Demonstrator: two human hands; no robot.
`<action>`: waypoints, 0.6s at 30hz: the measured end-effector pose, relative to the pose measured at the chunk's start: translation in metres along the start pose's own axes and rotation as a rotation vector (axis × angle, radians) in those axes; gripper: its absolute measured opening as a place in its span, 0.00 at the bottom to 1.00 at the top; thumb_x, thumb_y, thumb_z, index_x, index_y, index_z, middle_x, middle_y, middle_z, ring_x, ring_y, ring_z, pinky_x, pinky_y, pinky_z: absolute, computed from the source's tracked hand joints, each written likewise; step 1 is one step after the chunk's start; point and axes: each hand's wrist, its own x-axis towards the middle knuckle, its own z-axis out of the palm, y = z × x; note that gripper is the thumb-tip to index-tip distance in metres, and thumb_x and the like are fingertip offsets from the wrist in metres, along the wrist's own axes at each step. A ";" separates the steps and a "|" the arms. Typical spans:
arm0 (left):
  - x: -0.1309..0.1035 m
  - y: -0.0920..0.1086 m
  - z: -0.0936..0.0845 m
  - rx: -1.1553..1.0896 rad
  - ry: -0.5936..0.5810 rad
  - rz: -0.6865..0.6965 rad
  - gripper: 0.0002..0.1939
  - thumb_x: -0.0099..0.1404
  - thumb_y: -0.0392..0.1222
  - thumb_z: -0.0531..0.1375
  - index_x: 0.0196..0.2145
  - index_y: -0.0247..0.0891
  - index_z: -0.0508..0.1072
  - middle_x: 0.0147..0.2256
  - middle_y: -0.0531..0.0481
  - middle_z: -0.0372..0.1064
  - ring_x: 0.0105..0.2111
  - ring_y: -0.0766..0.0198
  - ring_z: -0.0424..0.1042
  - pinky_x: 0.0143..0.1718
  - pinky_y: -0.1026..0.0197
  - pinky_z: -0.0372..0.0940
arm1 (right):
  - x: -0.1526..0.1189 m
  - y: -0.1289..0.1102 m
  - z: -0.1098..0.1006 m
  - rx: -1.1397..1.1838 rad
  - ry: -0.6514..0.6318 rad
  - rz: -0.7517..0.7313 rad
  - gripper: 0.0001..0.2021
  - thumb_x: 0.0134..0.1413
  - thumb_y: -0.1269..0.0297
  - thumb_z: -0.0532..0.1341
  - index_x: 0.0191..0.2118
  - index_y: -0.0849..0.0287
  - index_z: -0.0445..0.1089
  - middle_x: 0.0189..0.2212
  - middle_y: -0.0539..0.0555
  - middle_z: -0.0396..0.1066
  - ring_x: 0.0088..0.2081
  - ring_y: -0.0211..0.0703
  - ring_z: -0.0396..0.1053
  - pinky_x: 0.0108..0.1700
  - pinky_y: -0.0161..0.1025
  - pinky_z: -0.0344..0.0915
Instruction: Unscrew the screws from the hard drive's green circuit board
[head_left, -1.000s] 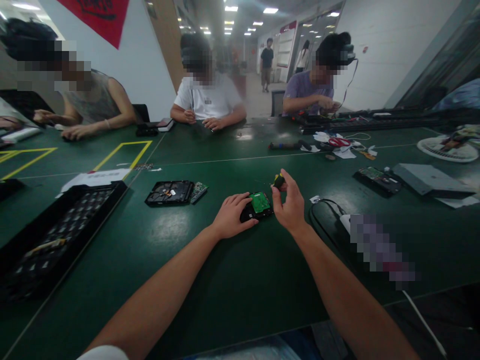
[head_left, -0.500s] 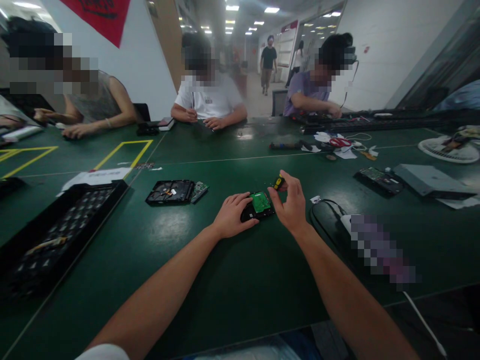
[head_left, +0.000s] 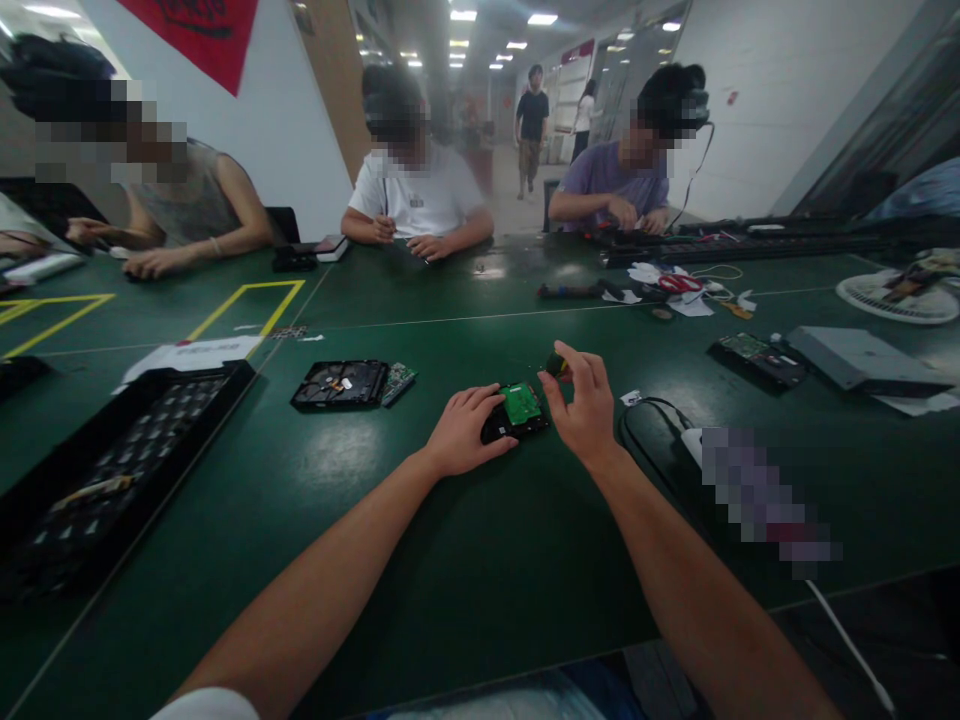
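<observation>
- Hard drive (head_left: 516,410): black casing, green circuit board (head_left: 523,401) facing up; lies flat on the table (head_left: 450,570).
- Orientation: near edge runs left to right, rising slightly rightward (long axis unclear; left end covered).
- Left hand (head_left: 466,432): spans the drive, thumb near, fingers far, holding it.
- Right hand (head_left: 581,408): thumb and fingertips pinch a dark handle (head_left: 556,362).

Two hands (head_left: 585,405), one small tool (head_left: 555,363), three hard drives (head_left: 522,404), one silver box (head_left: 862,358), two standing people (head_left: 533,116)
</observation>
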 end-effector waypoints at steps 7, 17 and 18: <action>0.000 -0.001 0.000 -0.001 0.000 -0.002 0.40 0.66 0.65 0.64 0.68 0.42 0.65 0.70 0.40 0.59 0.68 0.42 0.60 0.69 0.37 0.55 | -0.002 0.004 0.003 0.029 -0.027 0.016 0.24 0.72 0.63 0.55 0.70 0.51 0.58 0.56 0.62 0.71 0.51 0.52 0.74 0.53 0.55 0.76; 0.000 0.000 0.000 0.004 -0.001 -0.006 0.40 0.66 0.65 0.64 0.67 0.42 0.65 0.70 0.40 0.59 0.68 0.42 0.60 0.69 0.37 0.55 | 0.001 0.001 -0.001 0.025 -0.002 0.028 0.24 0.69 0.57 0.63 0.66 0.49 0.61 0.53 0.59 0.73 0.46 0.49 0.75 0.47 0.50 0.78; 0.000 0.000 0.000 0.004 -0.002 -0.009 0.40 0.66 0.65 0.64 0.68 0.42 0.65 0.70 0.40 0.59 0.68 0.42 0.60 0.69 0.37 0.55 | 0.001 0.001 -0.001 0.023 0.003 0.016 0.23 0.69 0.57 0.63 0.66 0.49 0.62 0.53 0.59 0.73 0.48 0.50 0.75 0.48 0.50 0.78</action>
